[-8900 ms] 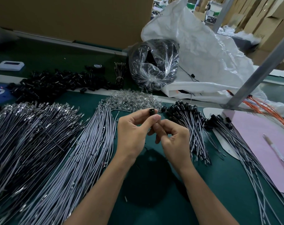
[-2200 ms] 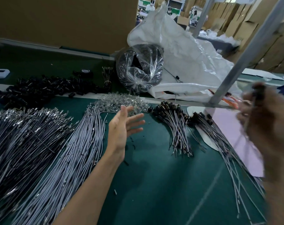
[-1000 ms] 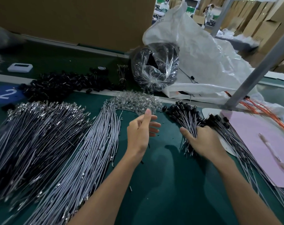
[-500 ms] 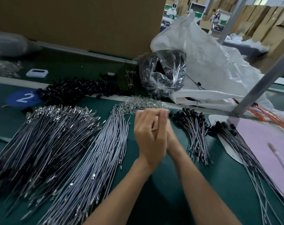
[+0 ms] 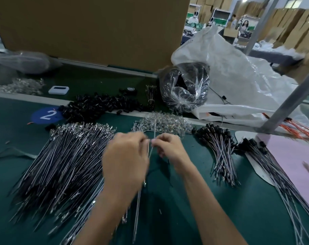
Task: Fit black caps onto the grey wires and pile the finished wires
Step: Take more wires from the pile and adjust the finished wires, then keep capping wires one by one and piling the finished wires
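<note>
My left hand (image 5: 125, 160) and my right hand (image 5: 169, 149) meet over the green mat, both blurred. Between their fingertips they pinch a thin grey wire (image 5: 138, 200) that hangs down toward me. Whether a cap is in either hand cannot be made out. A heap of loose black caps (image 5: 100, 106) lies at the back left. Uncapped grey wires (image 5: 62, 165) spread in a wide fan on the left. Capped wires (image 5: 219, 147) lie piled to the right of my hands, with a second capped pile (image 5: 266, 165) further right.
Clear small parts (image 5: 164, 122) are heaped just beyond my hands. A clear bag of black parts (image 5: 183, 87) and a large white sack (image 5: 238, 82) stand behind. A slanted metal post (image 5: 289, 98), pink sheet (image 5: 295, 156) and orange wires (image 5: 302, 129) are at the right.
My hands, pressed together half a second ago, have moved down and slightly apart and now hold one grey wire between them. The view has shifted a little left.
</note>
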`<state>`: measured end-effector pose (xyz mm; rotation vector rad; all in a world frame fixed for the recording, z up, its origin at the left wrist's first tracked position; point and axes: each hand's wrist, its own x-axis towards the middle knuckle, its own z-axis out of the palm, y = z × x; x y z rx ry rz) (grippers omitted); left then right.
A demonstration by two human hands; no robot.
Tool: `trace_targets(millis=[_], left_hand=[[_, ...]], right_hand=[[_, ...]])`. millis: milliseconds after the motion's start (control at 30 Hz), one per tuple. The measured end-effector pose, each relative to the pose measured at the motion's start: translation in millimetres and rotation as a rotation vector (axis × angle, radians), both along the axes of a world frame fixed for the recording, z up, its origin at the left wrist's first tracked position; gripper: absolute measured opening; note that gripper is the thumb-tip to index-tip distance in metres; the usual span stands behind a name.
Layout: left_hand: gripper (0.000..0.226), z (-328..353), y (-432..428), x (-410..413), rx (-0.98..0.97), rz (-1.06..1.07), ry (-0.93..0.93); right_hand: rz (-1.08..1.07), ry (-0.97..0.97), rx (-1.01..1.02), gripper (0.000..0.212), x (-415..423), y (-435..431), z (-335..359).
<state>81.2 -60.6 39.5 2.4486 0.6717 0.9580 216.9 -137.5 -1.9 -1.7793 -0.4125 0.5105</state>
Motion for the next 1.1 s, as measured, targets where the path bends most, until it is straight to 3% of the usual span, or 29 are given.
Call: trace_targets(millis=[100,167,300,367,433,500,567,633,667,733,833,900,1033,1100], left_hand=[[0.021,-15.7,43.1,-17.5,0.061,0.266,0.37],[0.021,-27.1,62.1,-26.5,0.037,0.363,0.491],[0.044,-41.4,71.4,-30.7,-0.01,0.405,0.495],[0.051,-43.9,68.6,-29.0,0.01,0.374,0.362],[0.05,-40.0,56.1,-29.6,-0.014,0.227,0.154],[0.061,-33.9,34.8,-28.9,-0.233,-0.096,0.03],[0.091,-31.5,6.9,-25.1,-0.418,-0.411,0.108],[0.116,-40.5,-16.0,-17.3,-0.344,-0.498,0.244],[0.116,-45.9,-23.2,-12.9,-0.336,-0.479,0.267],[0.091,-53.8,-28.1,-6.1,-0.427,-0.362,0.21],[0.039,-62.5,-21.3,-5.3,-0.272,-0.233,0.204],[0.017,-63.6,-14.3,-10.7,-0.218,-0.21,0.18],[0.002,-61.5,6.2,-22.2,-0.164,-0.192,0.222],[0.01,-58.6,15.0,-27.1,-0.194,-0.226,0.296]], right_hand=[[-0.04,0.008,0.224,0.004,-0.2,-15.9,14.7],[-0.068,-0.017,0.381,0.005,-0.4,-25.1,28.9],[-0.081,-0.123,0.541,0.005,-6.6,-34.5,55.0],[-0.056,-0.198,0.533,0.005,-11.1,-34.9,62.5],[-0.025,-0.263,0.454,0.006,-14.8,-32.5,65.7],[-0.004,-0.283,0.393,0.007,-17.3,-29.0,65.9],[0.024,-0.275,0.353,0.007,-20.6,-24.2,65.9],[0.068,-0.288,0.333,0.008,-26.2,-18.9,66.4],[0.088,-0.305,0.339,0.008,-29.7,-16.7,67.1],[0.118,-0.341,0.378,0.007,-36.5,-14.9,72.2],[0.13,-0.395,0.443,0.006,-42.2,-19.4,86.1],[0.101,-0.415,0.475,0.004,-41.6,-25.2,94.2],[-0.074,-0.378,0.539,0.004,-33.7,-37.5,98.2],[-0.217,-0.323,0.583,0.008,-28.6,-43.8,95.8]])
